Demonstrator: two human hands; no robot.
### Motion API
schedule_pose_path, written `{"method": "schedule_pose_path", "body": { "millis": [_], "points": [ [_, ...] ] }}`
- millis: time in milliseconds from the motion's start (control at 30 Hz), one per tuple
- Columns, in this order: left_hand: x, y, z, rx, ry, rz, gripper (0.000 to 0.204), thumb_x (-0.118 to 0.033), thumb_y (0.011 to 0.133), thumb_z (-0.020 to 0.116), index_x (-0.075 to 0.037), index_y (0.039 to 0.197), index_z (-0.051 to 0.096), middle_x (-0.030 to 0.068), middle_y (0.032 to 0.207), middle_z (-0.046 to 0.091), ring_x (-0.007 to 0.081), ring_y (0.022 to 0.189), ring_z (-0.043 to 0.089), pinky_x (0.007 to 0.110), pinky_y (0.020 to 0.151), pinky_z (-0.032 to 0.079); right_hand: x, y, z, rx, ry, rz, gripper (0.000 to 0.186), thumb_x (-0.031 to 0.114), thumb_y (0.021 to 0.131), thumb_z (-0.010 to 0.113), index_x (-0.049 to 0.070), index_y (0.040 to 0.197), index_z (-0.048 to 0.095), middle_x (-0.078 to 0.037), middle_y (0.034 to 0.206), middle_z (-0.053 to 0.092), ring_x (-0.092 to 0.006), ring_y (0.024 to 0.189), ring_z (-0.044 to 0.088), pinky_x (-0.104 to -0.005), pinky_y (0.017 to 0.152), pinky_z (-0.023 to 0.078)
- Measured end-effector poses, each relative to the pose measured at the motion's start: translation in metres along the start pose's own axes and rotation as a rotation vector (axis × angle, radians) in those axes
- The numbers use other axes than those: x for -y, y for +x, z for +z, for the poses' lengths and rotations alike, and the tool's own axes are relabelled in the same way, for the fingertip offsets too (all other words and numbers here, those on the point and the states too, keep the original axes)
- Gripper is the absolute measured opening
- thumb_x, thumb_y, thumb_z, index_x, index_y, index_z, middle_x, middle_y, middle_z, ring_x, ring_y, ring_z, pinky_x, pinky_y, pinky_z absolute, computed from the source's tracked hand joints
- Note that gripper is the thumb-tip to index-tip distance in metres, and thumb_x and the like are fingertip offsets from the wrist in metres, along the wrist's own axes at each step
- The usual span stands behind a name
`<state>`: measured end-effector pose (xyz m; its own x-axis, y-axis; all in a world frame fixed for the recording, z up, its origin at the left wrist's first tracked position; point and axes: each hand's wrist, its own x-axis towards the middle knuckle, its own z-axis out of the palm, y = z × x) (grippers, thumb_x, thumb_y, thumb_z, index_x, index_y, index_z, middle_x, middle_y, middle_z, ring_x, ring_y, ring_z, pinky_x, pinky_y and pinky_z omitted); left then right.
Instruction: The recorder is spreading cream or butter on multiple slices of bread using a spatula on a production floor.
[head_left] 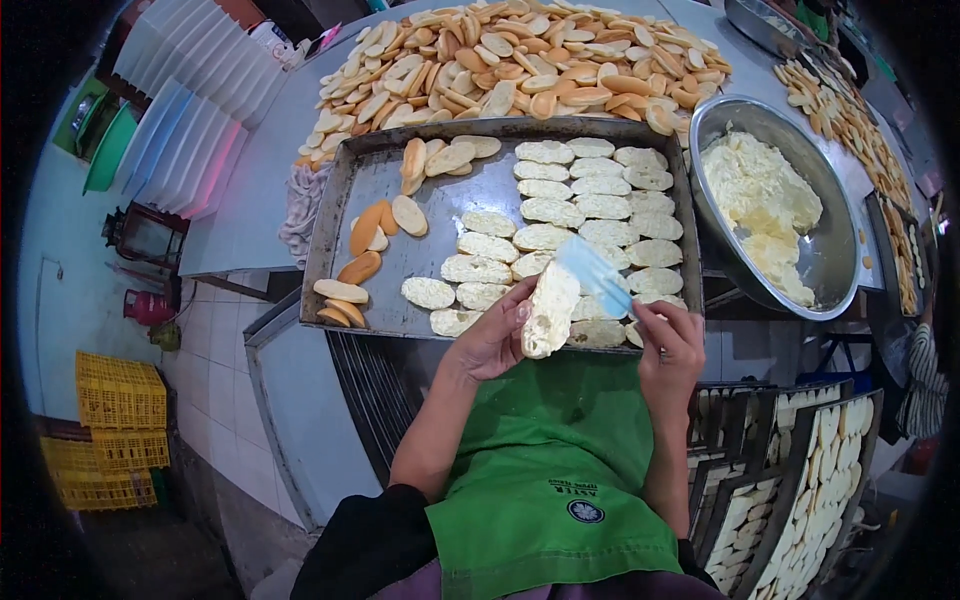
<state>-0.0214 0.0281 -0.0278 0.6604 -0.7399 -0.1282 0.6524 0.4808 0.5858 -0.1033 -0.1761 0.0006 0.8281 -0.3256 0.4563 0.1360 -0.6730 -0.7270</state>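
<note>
My left hand grips an oval half of bread, its cut face turned up and coated with pale cream. In my right hand is a light blue spatula, whose blurred blade lies at the bread's upper right edge. Both hands are over the near side of a metal tray. Rows of cream-coated bread halves fill the tray's right part. Several plain bread halves lie loose at its left. To the right stands a steel bowl of pale yellow cream.
A large heap of bread halves covers the table behind the tray. Stacked plastic containers stand far left, with yellow crates below. Racked trays of bread are at lower right. A crumpled cloth touches the tray's left side.
</note>
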Motion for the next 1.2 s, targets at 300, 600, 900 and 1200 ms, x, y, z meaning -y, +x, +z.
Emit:
{"method": "schedule_pose_path", "body": {
  "millis": [300, 600, 900, 1200],
  "points": [
    [-0.091, -0.049, -0.06, -0.49, 0.594, 0.219, 0.032, -0.017, 0.086, 0.052, -0.003, 0.114, 0.049, 0.0031, 0.104, 0.056, 0.0096, 0.082, 0.056, 0.022, 0.069, 0.048, -0.018, -0.004, -0.016, -0.048, 0.09, 0.19, 0.028, -0.006, 0.07, 0.06, 0.005, 0.095, 0.065, -0.009, 0.09, 0.058, -0.0181, 0.087, 0.054, -0.0265, 0.078, 0.041],
    [-0.174, -0.106, -0.136, -0.428, 1.192, -0.433, 0.022, -0.001, 0.082, 0.05, -0.002, 0.104, 0.048, 0.0016, 0.094, 0.055, 0.0093, 0.087, 0.05, 0.023, 0.077, 0.041, -0.019, -0.004, -0.015, 0.004, 0.083, 0.228, 0.027, -0.003, 0.072, 0.06, 0.005, 0.097, 0.064, -0.008, 0.092, 0.058, -0.0181, 0.087, 0.054, -0.0283, 0.077, 0.042],
    [-0.152, -0.076, -0.135, -0.153, 1.697, -0.402, 0.014, -0.002, 0.077, 0.052, -0.004, 0.09, 0.057, 0.0087, 0.084, 0.059, 0.0182, 0.083, 0.057, 0.029, 0.074, 0.043, -0.017, -0.005, -0.013, 0.006, 0.079, 0.22, 0.027, -0.003, 0.071, 0.06, 0.006, 0.097, 0.064, -0.008, 0.091, 0.059, -0.0173, 0.086, 0.055, -0.0269, 0.074, 0.043],
    [-0.151, -0.078, -0.132, -0.292, 1.692, -0.393, 0.014, -0.001, 0.079, 0.051, -0.002, 0.093, 0.052, 0.0049, 0.083, 0.057, 0.0138, 0.082, 0.053, 0.029, 0.072, 0.042, -0.016, -0.005, -0.014, 0.008, 0.059, 0.212, 0.027, -0.004, 0.072, 0.06, 0.005, 0.096, 0.064, -0.008, 0.091, 0.059, -0.0172, 0.085, 0.055, -0.0269, 0.074, 0.043]
  ]
}}
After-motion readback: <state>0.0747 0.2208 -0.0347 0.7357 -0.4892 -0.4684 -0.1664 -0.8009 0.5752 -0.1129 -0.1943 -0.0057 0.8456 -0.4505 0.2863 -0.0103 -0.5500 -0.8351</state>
